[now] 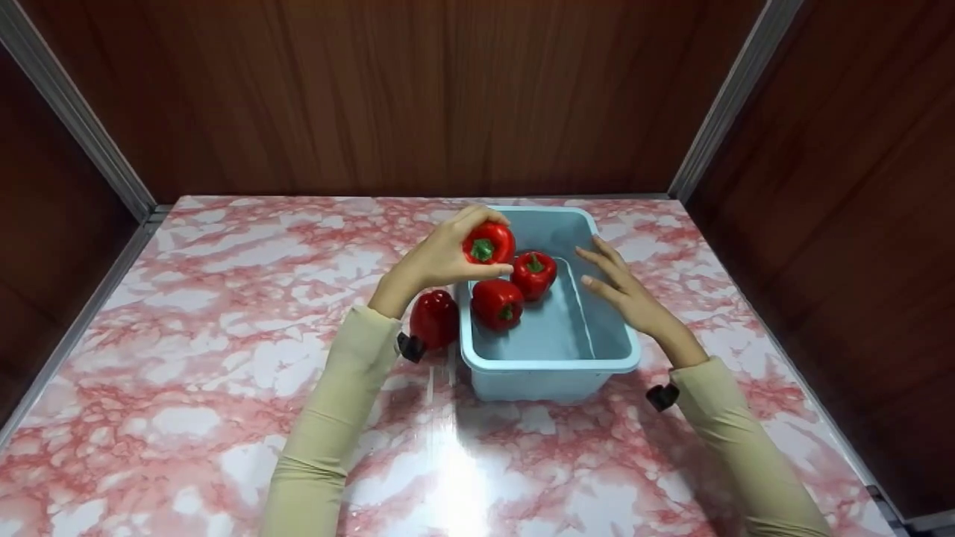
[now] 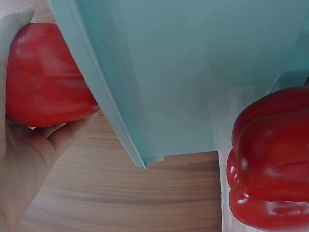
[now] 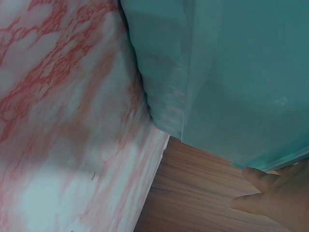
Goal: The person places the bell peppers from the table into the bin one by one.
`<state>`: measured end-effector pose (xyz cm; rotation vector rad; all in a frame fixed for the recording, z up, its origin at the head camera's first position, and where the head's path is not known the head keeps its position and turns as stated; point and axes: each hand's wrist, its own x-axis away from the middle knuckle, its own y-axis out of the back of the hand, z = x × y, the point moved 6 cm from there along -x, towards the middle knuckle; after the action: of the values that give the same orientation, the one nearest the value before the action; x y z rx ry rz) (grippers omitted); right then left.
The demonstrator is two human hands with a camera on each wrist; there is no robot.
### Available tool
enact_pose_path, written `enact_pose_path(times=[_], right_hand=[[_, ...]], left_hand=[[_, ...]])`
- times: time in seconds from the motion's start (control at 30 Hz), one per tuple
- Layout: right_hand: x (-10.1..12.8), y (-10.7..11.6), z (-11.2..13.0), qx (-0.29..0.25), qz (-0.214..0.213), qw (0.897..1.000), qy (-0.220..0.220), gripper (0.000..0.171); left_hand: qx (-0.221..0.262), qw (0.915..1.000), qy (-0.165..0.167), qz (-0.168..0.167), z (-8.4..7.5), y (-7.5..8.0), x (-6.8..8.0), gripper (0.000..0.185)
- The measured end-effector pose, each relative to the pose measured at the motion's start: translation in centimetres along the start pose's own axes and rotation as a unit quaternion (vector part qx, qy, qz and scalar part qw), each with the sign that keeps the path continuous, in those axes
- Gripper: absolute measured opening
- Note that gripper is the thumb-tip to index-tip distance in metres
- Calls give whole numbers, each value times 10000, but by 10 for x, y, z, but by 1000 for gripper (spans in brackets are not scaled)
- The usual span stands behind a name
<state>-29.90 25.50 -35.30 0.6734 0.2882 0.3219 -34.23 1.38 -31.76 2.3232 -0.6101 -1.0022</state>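
Observation:
My left hand (image 1: 446, 252) grips a red bell pepper (image 1: 498, 237) with a green stem, above the left rim of a light blue plastic bin (image 1: 552, 365). In the left wrist view that held pepper (image 2: 46, 75) shows beside the bin's wall (image 2: 159, 72). Two more red peppers lie inside the bin, a front one (image 1: 492, 300) and one behind it (image 1: 539, 274). Another red pepper (image 1: 435, 319) is on the table, close outside the bin's left wall. My right hand (image 1: 623, 292) has its fingers extended over the bin's right rim and holds nothing.
The bin stands on a table (image 1: 186, 358) with a red and white marbled top. Dark wood panels (image 1: 373, 97) rise behind and at both sides, joined by grey metal corner posts (image 1: 735, 97). Light glares off the table in front of the bin.

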Motion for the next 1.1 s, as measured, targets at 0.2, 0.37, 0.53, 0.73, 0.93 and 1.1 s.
enact_pose_path(times=[0.2,0.37,0.53,0.73,0.93,1.1], right_hand=[[0,-1,0,16,2,10000,-15,49],[0,-1,0,40,12,10000,-37,49],[0,-1,0,26,26,9999,-142,50],[1,0,2,14,9,10000,-86,49],[1,0,4,9,12,10000,13,49],[1,0,3,15,-6,10000,-11,49]], left_hand=[[-68,10000,68,17,1,-1,-1,54],[-56,9999,104,66,1,-2,-1,55],[-76,9999,70,65,1,-3,-2,55],[-64,10000,2,45,2,-5,-4,55],[-40,10000,52,49,2,-5,-4,54],[-14,9999,81,90,2,-7,-5,55]])
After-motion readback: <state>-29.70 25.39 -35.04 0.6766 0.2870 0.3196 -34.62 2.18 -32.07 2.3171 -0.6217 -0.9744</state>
